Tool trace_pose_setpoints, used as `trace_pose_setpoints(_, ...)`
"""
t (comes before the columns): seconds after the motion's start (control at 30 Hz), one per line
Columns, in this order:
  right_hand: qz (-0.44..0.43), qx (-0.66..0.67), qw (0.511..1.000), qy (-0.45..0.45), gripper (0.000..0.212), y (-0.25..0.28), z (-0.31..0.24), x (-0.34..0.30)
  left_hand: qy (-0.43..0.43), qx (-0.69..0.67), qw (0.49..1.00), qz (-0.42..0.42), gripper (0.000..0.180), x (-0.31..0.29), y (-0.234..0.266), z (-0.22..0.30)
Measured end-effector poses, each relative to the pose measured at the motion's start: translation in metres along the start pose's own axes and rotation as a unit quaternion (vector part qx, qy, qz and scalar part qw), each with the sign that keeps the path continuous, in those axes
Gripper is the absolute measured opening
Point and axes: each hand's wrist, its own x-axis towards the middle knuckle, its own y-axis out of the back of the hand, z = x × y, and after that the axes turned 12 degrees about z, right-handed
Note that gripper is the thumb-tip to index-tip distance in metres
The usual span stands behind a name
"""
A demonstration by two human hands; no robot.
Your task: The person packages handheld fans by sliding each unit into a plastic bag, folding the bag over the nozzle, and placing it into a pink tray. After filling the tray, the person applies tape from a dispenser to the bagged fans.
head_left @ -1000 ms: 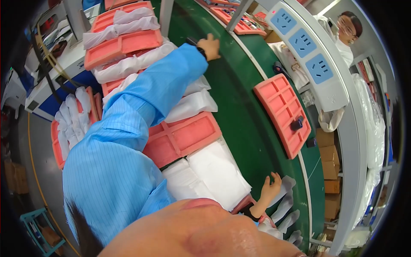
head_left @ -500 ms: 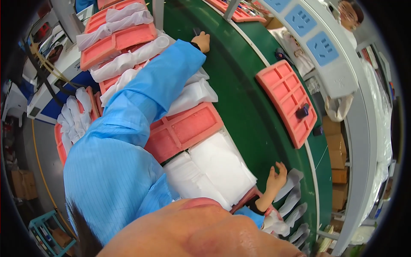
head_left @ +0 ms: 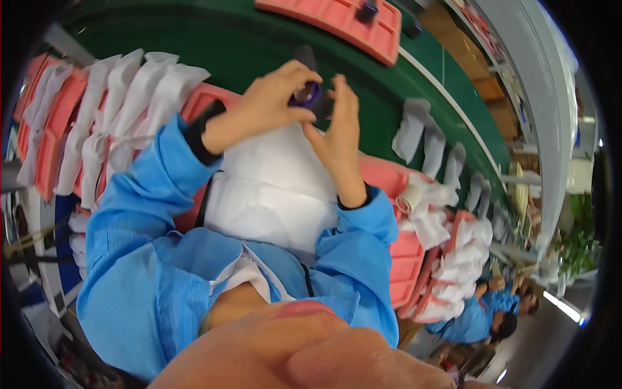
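My left hand is closed round a dark purple part with a round, ring-shaped end. Dark, blurred portions show above and below that ring; whether they belong to it I cannot tell. Close by on its right, my right hand has its thumb and fingers apart, with the dark shape near its fingertips. Beneath both hands lies a stack of white soft sheets. A pink compartment tray at the far side bears a similar dark purple cylinder.
White wrapped bundles lie across pink trays at the left. More bundles fill trays at the right. Translucent white sleeves rest in a row on the green work surface. Other people in blue sit farther right.
My view has swung to the right. My left hand has come back from the far left with the dark purple part and now meets my right hand above the white sheets.
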Motion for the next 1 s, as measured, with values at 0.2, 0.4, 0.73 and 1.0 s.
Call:
trace_pose_setpoints(0.2, 0.019, -0.069, 0.997, -0.017, 0.055, 0.021, 0.026, 0.014, 0.201, -0.226, 0.949, 0.088, 0.048, -0.026, -0.038, 0.05)
trace_pose_setpoints(0.4, 0.036, 0.241, 0.945, -0.217, 0.057, 0.039, 0.013, 0.02, 0.049, -0.017, 0.992, -0.119, 0.033, -0.066, -0.072, 0.045)
trace_pose_setpoints(0.73, -0.069, 0.285, 0.956, -0.007, 0.053, 0.039, 0.023, 0.025, -0.028, 0.087, 0.985, -0.149, 0.028, -0.077, -0.092, 0.038)
trace_pose_setpoints(1.0, -0.103, 0.257, 0.96, 0.051, 0.053, 0.04, 0.018, 0.024, -0.058, 0.095, 0.987, -0.113, 0.023, -0.077, -0.095, 0.036)
